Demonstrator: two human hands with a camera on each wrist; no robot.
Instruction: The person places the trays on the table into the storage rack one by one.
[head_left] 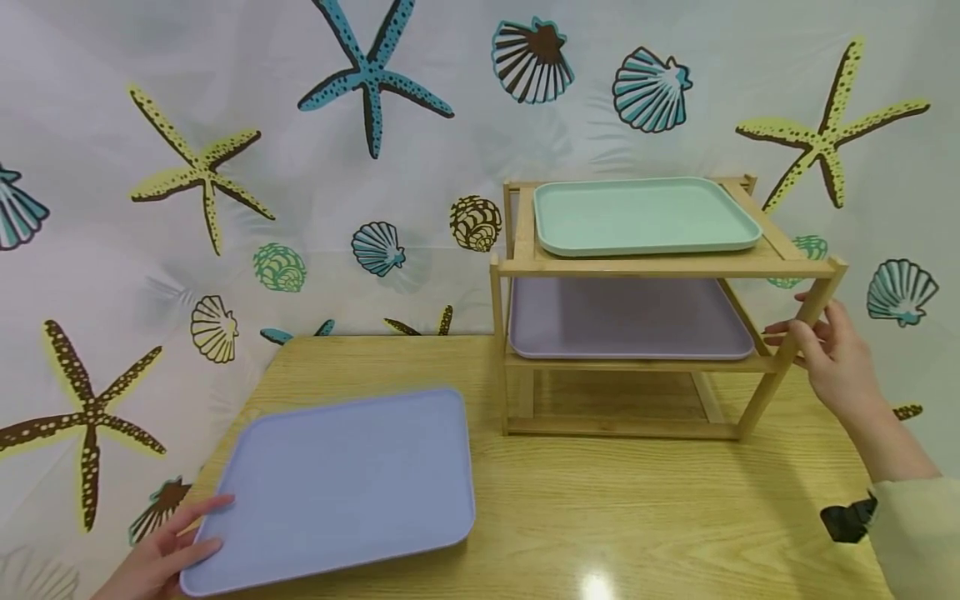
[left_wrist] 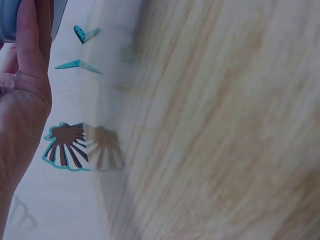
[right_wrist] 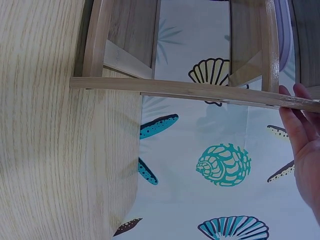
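Note:
My left hand pinches the near left corner area of a periwinkle-blue rectangular tray, thumb on top and other fingers partly hidden. A shadow shows under the tray's near edge, which looks lifted off the table. In the left wrist view the left hand holds a small visible piece of the tray. My right hand grips the right front post of a wooden rack. The right wrist view shows the right hand at the rack's post.
On the rack's top lies a mint-green tray; a mauve tray lies on the shelf below. The rack stands at the back right of the wooden table. Behind hangs a curtain with shells and starfish. A small black object is by the right sleeve.

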